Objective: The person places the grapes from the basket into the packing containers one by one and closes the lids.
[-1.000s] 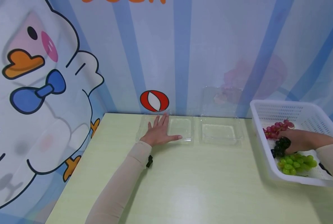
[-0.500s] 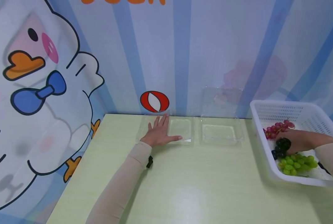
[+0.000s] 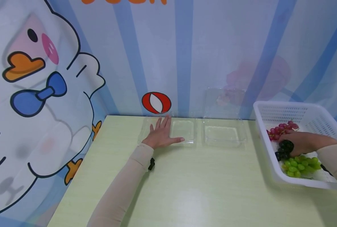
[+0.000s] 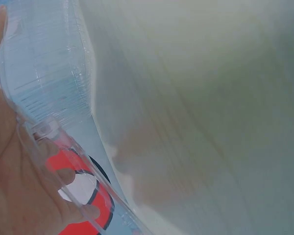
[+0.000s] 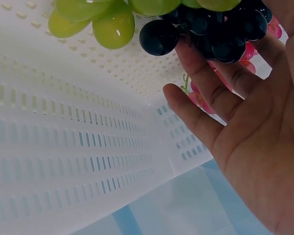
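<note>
In the head view my left hand (image 3: 160,135) lies with fingers spread on the left half of a clear plastic clamshell container (image 3: 185,130). The left wrist view shows the fingers through its transparent wall. My right hand (image 3: 303,142) is inside a white slotted basket (image 3: 304,182), holding a bunch of black grapes (image 3: 284,150). Its fingers reach under the dark berries in the right wrist view; the thumb's grip is hidden. Green grapes (image 3: 301,165) lie nearer to me, and red grapes (image 3: 281,129) lie behind the hand.
A second clear clamshell (image 3: 224,134) stands between the first one and the basket, its lid raised against the printed backdrop (image 3: 162,56). The pale table (image 3: 202,189) meets that backdrop along its back edge.
The right hand and the black grapes have shifted very slightly within the basket. My left hand has stayed in place on the container.
</note>
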### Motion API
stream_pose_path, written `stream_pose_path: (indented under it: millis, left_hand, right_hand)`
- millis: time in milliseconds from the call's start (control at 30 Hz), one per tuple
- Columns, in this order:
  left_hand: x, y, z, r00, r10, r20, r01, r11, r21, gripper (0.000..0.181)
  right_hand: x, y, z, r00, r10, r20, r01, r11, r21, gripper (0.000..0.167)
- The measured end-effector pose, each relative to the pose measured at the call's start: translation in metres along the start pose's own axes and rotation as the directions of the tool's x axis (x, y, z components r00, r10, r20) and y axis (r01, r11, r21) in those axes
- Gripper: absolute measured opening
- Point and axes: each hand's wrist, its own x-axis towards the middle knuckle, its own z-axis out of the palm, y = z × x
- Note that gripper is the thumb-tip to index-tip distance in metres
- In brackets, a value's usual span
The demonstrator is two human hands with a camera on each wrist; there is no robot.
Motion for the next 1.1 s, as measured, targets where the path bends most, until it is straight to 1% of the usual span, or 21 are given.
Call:
stream_pose_path:
  millis: [133,400,667,933,1100]
  left_hand:
    - [-0.0010,0.0001,0.0000,1.000,0.005,-0.003,-0.005,1.000,-0.013,0.123]
    - [-0.0015,-0.0007,0.0003,1.000,0.007,-0.003,-0.007,0.999,-0.039,0.124]
    - [-0.0013,-0.0005,0.0004,1.000,0.007,0.004,-0.007,1.000,-0.028,0.125]
    - [-0.0029,0.0012,-0.0021,1.000,-0.001,-0.008,0.001,0.999,-0.033,0.123]
    - [-0.0025,0.0007,-0.0004,1.000,-0.003,-0.005,0.003,1.000,-0.026,0.123]
  right_hand:
    - [0.0019,0.0021,0.0015,1.000,0.024,0.011,-0.024,1.000,0.005,0.070]
    - [0.0033,0.0057,0.0049,1.000,0.001,-0.022,-0.002,1.000,-0.030,0.068]
    - [0.0024,0.0073,0.0059,1.000,-0.007,-0.029,0.006,0.999,-0.033,0.070]
    - [0.0025,0.0080,0.0064,0.999,-0.015,-0.045,0.013,0.999,-0.048,0.069]
    - [0.0015,0.0092,0.0085,0.999,-0.018,-0.048,0.016,0.999,-0.042,0.068]
